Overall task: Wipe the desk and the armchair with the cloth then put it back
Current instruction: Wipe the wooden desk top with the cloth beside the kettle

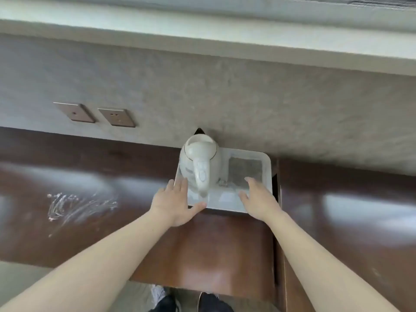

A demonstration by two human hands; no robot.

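A dark brown glossy desk (213, 251) runs along the grey wall. On it stands a white tray (266, 164) with a white kettle (199, 164) in its left half and a grey cloth-like square (245, 171) lying flat in its right half. My left hand (173, 202) lies at the tray's front left corner, fingers spread, thumb along the front edge. My right hand (258, 198) rests with its fingers apart on the tray's front right part, near the grey square. Neither hand holds anything. A white smear (76, 206) marks the desk at the left. No armchair is in view.
Two bronze wall plates (75, 112) (117, 117) sit on the wall above the desk at left. A pale ledge (202, 34) runs along the top. The desk's front edge is just before my shoes (166, 298). A narrow gap (275, 221) splits the desk right of the tray.
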